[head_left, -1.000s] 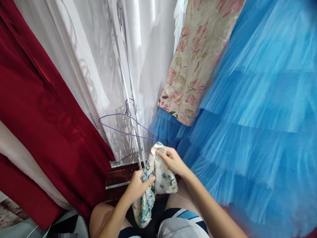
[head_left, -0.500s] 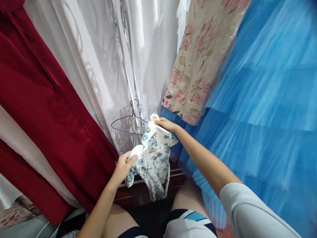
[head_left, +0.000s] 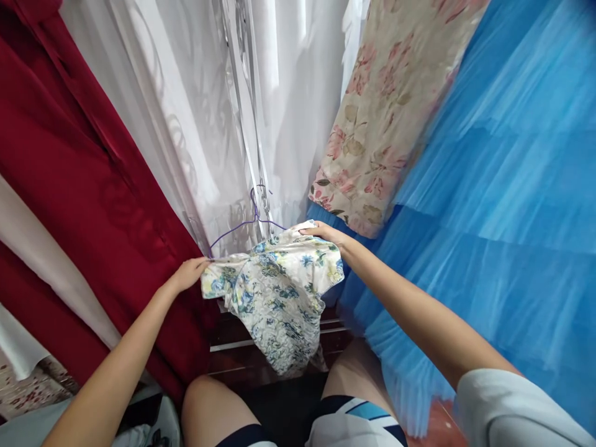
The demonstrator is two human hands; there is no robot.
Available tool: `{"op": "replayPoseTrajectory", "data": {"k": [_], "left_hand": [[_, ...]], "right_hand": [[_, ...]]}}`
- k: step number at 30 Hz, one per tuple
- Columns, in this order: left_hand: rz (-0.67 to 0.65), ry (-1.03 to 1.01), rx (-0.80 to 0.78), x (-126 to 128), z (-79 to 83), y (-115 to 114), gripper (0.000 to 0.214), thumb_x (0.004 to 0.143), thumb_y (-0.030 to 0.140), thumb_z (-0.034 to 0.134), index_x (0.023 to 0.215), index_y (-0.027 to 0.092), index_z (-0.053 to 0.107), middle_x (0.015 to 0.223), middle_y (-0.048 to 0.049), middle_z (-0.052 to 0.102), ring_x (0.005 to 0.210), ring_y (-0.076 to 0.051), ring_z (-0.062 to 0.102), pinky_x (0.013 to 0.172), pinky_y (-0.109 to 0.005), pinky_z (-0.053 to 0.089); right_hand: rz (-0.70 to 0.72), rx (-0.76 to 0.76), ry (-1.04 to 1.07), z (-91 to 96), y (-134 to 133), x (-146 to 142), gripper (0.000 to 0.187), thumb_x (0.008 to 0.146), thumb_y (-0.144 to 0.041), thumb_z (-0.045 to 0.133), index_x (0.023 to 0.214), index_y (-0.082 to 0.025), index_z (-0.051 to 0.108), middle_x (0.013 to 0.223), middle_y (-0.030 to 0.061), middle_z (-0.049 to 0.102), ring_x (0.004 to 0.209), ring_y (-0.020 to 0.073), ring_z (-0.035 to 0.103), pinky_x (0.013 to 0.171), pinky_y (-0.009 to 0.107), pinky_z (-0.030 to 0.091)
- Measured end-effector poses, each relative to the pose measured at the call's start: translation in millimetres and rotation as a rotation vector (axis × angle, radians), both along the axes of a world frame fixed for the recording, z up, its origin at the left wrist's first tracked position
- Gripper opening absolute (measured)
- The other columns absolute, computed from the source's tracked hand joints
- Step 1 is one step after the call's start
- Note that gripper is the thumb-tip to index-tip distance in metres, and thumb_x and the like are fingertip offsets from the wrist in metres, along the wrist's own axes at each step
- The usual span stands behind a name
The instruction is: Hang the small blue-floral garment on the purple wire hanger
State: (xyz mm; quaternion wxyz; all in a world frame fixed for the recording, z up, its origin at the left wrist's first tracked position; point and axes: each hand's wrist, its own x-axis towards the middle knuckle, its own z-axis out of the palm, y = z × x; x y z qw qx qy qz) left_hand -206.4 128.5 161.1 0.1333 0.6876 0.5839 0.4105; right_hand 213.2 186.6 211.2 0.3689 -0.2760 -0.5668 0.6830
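Observation:
A small white shirt (head_left: 279,292) with blue and yellow flowers hangs spread between my two hands. My left hand (head_left: 190,273) pinches its left sleeve end, close to the red cloth. At the right shoulder, my right hand (head_left: 321,231) grips the fabric, thumb on top. Behind the shirt, a purple wire hanger (head_left: 256,214) hangs by its hook from white ribbons (head_left: 251,124). The shirt's upper edge covers the lower part of the hanger; whether the hanger is inside the shirt I cannot tell.
Long red cloth (head_left: 107,186) and white curtains (head_left: 186,124) hang on the left and behind. To the right are a floral cloth (head_left: 367,136) and a tiered blue tulle skirt (head_left: 503,236). A grey bin (head_left: 170,416) holding dark and white things stands at lower left.
My left hand has moved left and up, stretching the shirt out wide across the hanger's front. My right hand has shifted slightly right, still gripping the shoulder.

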Motion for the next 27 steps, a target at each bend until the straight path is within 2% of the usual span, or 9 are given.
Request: {"op": "replayPoseTrajectory", "data": {"k": [3, 6, 9, 12, 17, 20, 23, 25, 27], "left_hand": [[0.003, 0.003, 0.066, 0, 17.6, 27, 0.015, 0.076, 0.031, 0.055, 0.072, 0.02, 0.065, 0.069, -0.0027, 0.066, 0.075, -0.022, 0.061, 0.074, -0.031, 0.046], [0.01, -0.051, 0.165, 17, 26.3, 47, 0.029, 0.085, 0.032, 0.045, 0.104, 0.019, 0.063, 0.1, -0.0067, 0.069, 0.09, -0.021, 0.063, 0.08, -0.03, 0.047], [0.021, -0.095, 0.229, 38, 27.1, 51, 0.04, 0.085, 0.031, 0.048, 0.123, 0.02, 0.05, 0.114, -0.0079, 0.064, 0.079, -0.016, 0.064, 0.072, -0.027, 0.049], [0.102, -0.102, 0.304, 47, 25.5, 38, 0.041, 0.082, 0.033, 0.057, 0.12, 0.02, 0.049, 0.114, -0.0077, 0.061, 0.068, -0.013, 0.06, 0.067, -0.026, 0.047], [0.107, -0.024, 0.352, 51, 28.3, 4, 0.026, 0.087, 0.045, 0.056, 0.09, 0.02, 0.061, 0.081, -0.002, 0.063, 0.072, -0.016, 0.059, 0.071, -0.025, 0.044], [0.127, 0.111, 0.355, 59, 39.3, -7, 0.032, 0.085, 0.048, 0.059, 0.103, 0.023, 0.065, 0.084, -0.0031, 0.067, 0.083, -0.021, 0.063, 0.074, -0.027, 0.043], [0.202, 0.26, 0.32, 64, 53.8, -6, 0.037, 0.086, 0.048, 0.058, 0.114, 0.025, 0.064, 0.091, -0.0052, 0.069, 0.085, -0.025, 0.062, 0.07, -0.028, 0.04], [0.224, 0.235, 0.285, 61, 58.5, -2, 0.03, 0.085, 0.045, 0.057, 0.103, 0.022, 0.066, 0.083, -0.0045, 0.067, 0.078, -0.023, 0.059, 0.067, -0.027, 0.035], [0.242, 0.05, 0.266, 56, 55.1, 2, 0.026, 0.081, 0.046, 0.06, 0.084, 0.02, 0.064, 0.069, -0.0019, 0.058, 0.07, -0.019, 0.052, 0.064, -0.026, 0.031]], "right_hand": [[-0.019, -0.036, -0.009, -0.5, 0, -1, 0.019, 0.065, -0.02, 0.081, 0.08, -0.012, 0.073, 0.07, 0.0051, 0.076, 0.058, 0.019, 0.07, 0.058, 0.026, 0.056], [-0.009, -0.068, -0.02, -2.4, 2, 0, 0.019, 0.07, -0.024, 0.078, 0.084, -0.013, 0.072, 0.075, 0.0061, 0.077, 0.064, 0.021, 0.071, 0.064, 0.029, 0.058], [0.014, -0.121, -0.071, -9.9, 1, 4, 0.025, 0.076, -0.035, 0.074, 0.089, -0.013, 0.072, 0.082, 0.0094, 0.077, 0.071, 0.0235, 0.072, 0.072, 0.034, 0.059], [-0.165, 0.031, -0.066, -28.0, -6, 14, 0.031, 0.077, -0.045, 0.073, 0.089, -0.017, 0.072, 0.084, 0.0075, 0.076, 0.078, 0.0234, 0.071, 0.074, 0.033, 0.057], [-0.489, 0.263, 0.042, -56.5, -23, 25, 0.035, 0.071, -0.054, 0.075, 0.07, -0.02, 0.067, 0.067, -0.0001, 0.07, 0.064, 0.0186, 0.063, 0.062, 0.027, 0.05], [-0.585, 0.303, 0.12, -41.6, -22, 21, 0.037, 0.074, -0.057, 0.072, 0.07, -0.022, 0.064, 0.064, -0.0014, 0.068, 0.059, 0.0168, 0.059, 0.057, 0.025, 0.046], [-0.594, 0.289, 0.178, -5.0, -20, 8, 0.035, 0.074, -0.055, 0.073, 0.073, -0.022, 0.064, 0.065, -0.0004, 0.067, 0.06, 0.0172, 0.059, 0.056, 0.025, 0.045], [-0.547, 0.301, 0.177, 18.5, -29, -7, 0.035, 0.074, -0.055, 0.074, 0.075, -0.021, 0.066, 0.067, 0.0005, 0.068, 0.065, 0.0186, 0.061, 0.059, 0.025, 0.047], [-0.413, 0.368, 0.14, 32.8, -51, -22, 0.038, 0.079, -0.059, 0.068, 0.08, -0.021, 0.068, 0.072, 0.0012, 0.069, 0.073, 0.02, 0.064, 0.066, 0.026, 0.05]]}}
